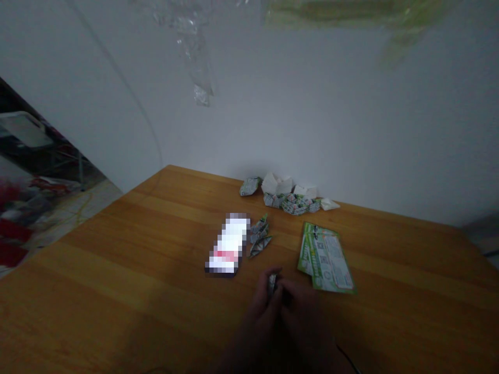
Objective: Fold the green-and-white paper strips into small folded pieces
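Gripping: left hand and right hand both on small paper piece
Paper step: folding, I'd judge
Next move: calls for steady pinch, I think

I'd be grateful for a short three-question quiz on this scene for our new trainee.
1. True or false: the phone lies left of the printed leaflets.
2. What does the left hand hold? A) a pen; B) a small piece of folded paper; C) scissors.
3. Fill in: behind the larger folded papers rises a ____.

Key: 1. True. 2. B. 3. Wall.
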The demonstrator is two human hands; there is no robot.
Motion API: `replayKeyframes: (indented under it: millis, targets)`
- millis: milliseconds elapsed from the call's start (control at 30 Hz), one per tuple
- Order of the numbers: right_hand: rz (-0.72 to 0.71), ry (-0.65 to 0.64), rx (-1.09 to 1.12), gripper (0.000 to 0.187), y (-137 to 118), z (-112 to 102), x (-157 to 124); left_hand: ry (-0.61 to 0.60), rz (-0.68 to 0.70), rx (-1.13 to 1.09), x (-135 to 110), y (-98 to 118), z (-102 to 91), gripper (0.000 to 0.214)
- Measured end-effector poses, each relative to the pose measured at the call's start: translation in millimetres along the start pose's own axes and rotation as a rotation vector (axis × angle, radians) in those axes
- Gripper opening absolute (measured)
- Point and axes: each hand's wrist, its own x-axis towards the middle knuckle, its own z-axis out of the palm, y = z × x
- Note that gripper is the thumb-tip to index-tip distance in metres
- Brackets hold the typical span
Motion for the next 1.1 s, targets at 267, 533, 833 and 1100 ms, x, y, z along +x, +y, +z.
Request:
replayKeyframes:
  millis: [267,533,833,1100]
  targets:
    - [-0.047,0.019,0.194,0.024,-11.7,-42.5,23.2,0.151,0.046,-0.447,27.8,8.4,-24.1,0.053]
    - [-0.096,-0.115,0.081,0.019,-30.6,-20.3,34.3,0.03,0.049,-0.473,25.4,4.2,-23.6,0.046]
    - [-0.062,-0.11,0.004,0.017,-28.3,-9.4,33.3,0.024,0.11,-0.316,25.2,-2.4,-28.9,0.046]
    - [-0.011,-0.054,0.108,0.013,-23.6,-21.5,39.6,0.078,0.103,-0.432,25.6,4.7,-28.0,0.039]
